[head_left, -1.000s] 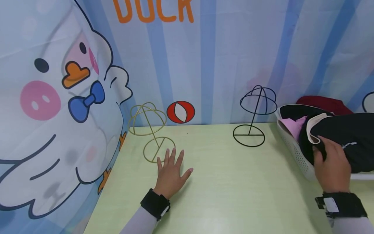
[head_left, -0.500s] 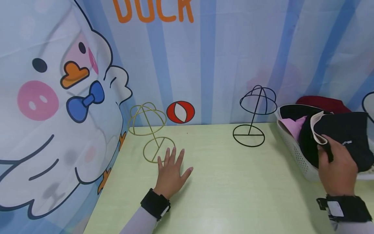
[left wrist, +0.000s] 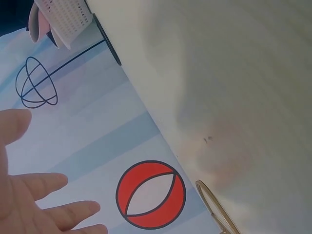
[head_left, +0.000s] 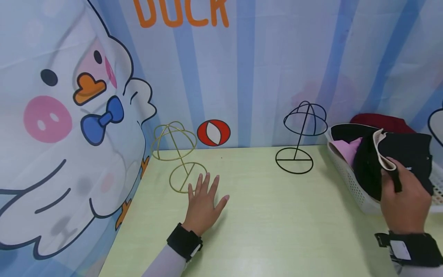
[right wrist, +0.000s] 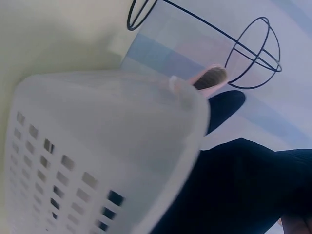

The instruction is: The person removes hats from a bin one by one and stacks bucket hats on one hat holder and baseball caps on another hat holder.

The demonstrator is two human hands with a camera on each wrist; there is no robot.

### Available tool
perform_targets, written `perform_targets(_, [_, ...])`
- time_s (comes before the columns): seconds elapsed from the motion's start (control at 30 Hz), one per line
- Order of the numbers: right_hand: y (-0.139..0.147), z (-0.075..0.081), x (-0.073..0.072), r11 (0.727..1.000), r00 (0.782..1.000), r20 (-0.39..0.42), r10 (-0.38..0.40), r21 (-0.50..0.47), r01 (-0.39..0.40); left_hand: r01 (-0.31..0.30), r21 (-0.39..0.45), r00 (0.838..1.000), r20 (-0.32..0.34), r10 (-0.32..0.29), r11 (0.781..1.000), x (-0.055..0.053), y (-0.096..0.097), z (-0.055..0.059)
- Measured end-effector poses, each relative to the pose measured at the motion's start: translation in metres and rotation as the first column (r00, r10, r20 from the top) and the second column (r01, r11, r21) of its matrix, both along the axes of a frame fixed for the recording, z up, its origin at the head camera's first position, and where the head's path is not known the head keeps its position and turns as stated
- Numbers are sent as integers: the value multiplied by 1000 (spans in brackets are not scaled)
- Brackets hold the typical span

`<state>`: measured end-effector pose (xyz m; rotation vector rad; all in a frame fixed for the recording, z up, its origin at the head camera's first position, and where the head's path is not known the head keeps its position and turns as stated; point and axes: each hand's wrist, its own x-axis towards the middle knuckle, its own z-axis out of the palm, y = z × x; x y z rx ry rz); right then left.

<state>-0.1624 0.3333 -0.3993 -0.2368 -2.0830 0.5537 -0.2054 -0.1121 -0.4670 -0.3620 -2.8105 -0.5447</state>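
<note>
My right hand (head_left: 406, 202) pinches the edge of a black cap (head_left: 412, 150) with a cream inner band, over the white basket (head_left: 349, 184) at the right. In the right wrist view the cap (right wrist: 229, 190) is a dark mass beside the basket wall (right wrist: 122, 131), and little of the hand shows. My left hand (head_left: 202, 209) holds nothing; its fingers are spread close over the table, with fingertips at the base of a gold wire hat stand (head_left: 179, 152). The left wrist view shows the same hand's spread fingers (left wrist: 48, 185).
A black wire hat stand (head_left: 302, 132) stands on the table (head_left: 270, 223) left of the basket. Inside the basket lie pink fabric (head_left: 347, 150), more black fabric (head_left: 365, 173) and a dark red cap (head_left: 382, 121). Behind hangs a printed blue curtain (head_left: 270, 69).
My right hand has moved slightly right and toward me, drawing the black cap with it; more of the basket's right side shows. My left hand has barely moved.
</note>
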Motion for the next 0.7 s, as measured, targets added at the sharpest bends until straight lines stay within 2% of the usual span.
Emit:
perform_targets(0.33, [-11, 16, 11, 1000, 998, -59, 9, 15, -8, 26, 43, 999, -48, -24, 999, 3, 1, 6])
perform_targets(0.7, [-24, 31, 24, 1000, 996, -84, 26, 1, -26, 46, 80, 998, -49, -42, 996, 4, 1, 10])
